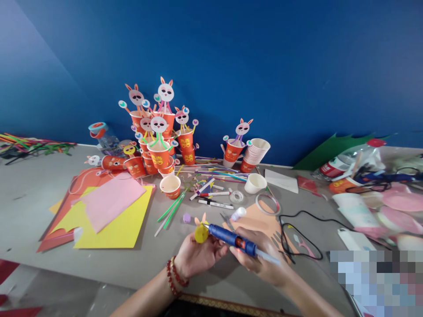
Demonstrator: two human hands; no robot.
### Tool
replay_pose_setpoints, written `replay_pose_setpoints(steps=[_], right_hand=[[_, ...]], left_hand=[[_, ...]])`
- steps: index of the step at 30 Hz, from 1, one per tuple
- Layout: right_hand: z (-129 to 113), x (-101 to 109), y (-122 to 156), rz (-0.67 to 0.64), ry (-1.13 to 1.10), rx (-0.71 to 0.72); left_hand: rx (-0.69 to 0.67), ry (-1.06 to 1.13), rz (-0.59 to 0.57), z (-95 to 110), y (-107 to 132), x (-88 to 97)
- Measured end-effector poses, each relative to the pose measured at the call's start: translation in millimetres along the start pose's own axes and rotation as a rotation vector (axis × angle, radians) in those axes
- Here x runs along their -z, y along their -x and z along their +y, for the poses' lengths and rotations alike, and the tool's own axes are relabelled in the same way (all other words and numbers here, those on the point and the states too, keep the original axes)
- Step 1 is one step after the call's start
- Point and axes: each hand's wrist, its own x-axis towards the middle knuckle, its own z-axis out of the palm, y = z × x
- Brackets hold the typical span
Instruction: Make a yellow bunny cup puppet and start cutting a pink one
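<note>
Heat could be scorching the left hand [197, 259], holding a round yellow peach-eared paper disc [200, 235] near the front edge of the grey tabletop [148, 260], if the blue plastic glue gun [222, 234] the right hand [261, 242] is gripping slips.

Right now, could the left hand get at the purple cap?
Probably not freely: the purple cap lies just beyond the left hand, nothing visibly between, but that hand holds the yellow disc with the glue gun pointed at it.
</note>
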Motion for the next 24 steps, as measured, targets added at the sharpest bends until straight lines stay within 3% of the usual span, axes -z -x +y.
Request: replay_pose_setpoints(steps=[24], right_hand=[[-2.5,2.2,2.3,-0.004,0.022,0.027]], left_hand=[[0.012,0.0,-0.02,-0.4,0.6,2.7]])
